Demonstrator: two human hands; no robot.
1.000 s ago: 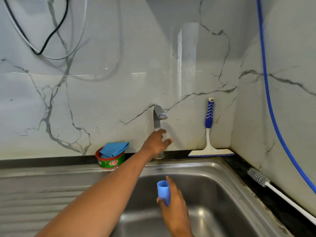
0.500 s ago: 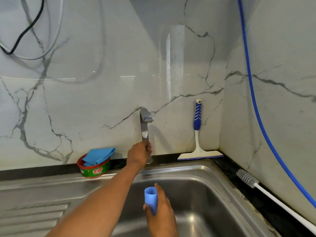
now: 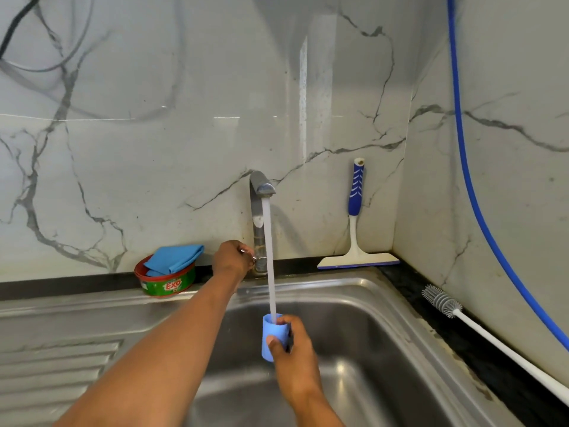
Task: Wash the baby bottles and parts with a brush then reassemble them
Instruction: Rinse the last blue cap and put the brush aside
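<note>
The right hand (image 3: 292, 362) grips 1 blue cup (image 3: 270, 335) upright over the sink (image 3: 354, 286), well apart from its left and right walls. Water (image 3: 269, 257) from the tap (image 3: 258, 208) runs into the cup's mouth. At the far rim, the left hand (image 3: 231, 257) curls round the tap lever (image 3: 250, 253). The bottle brush (image 3: 443, 303) lies on the right ledge, just beside the sink's edge.

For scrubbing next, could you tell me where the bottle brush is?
In the head view, the bottle brush lies on the dark counter right of the sink.

Bright even light, glare streak on wall (image 3: 303, 97), wide-angle edge curvature
</note>
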